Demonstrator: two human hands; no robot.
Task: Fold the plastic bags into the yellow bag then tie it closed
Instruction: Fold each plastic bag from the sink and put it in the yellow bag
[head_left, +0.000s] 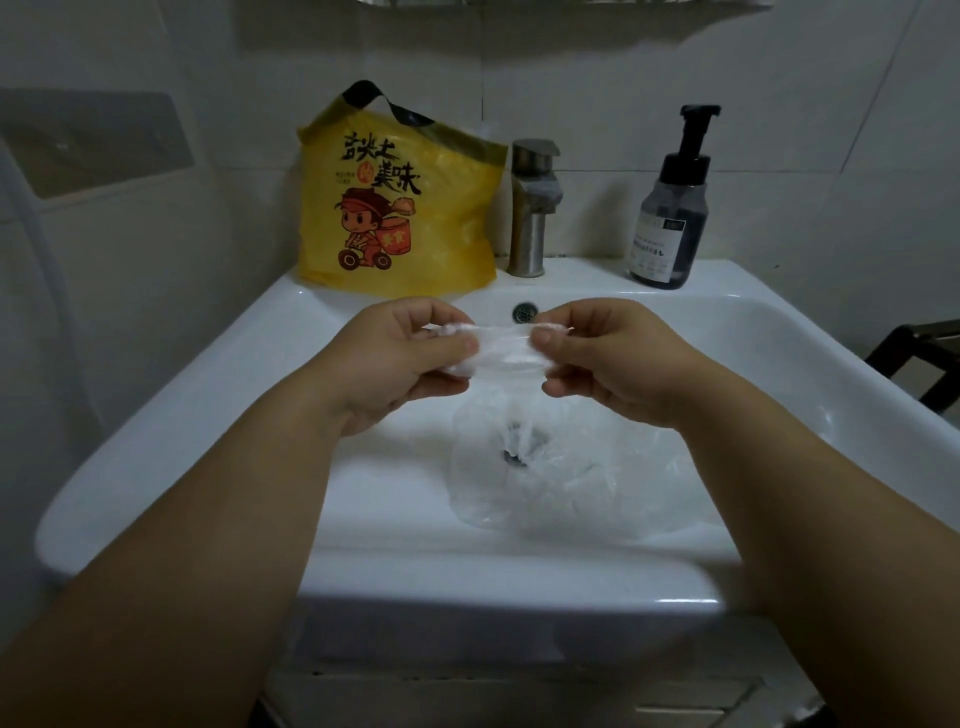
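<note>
A crumpled clear plastic bag (496, 354) is pinched by left hand (402, 358) and right hand (610, 358) over the white ceramic basin (208, 384). The yellow printed plastic bag (400, 208) is stood far left, seemingly against the tiled wall (571, 78).

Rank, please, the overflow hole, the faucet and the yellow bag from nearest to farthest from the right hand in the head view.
1. Overflow hole, just beyond and left of the right hand, which pinches the clear plastic bag.
2. Faucet, farther back, centre.
3. Yellow bag, back left, past the faucet.
</note>
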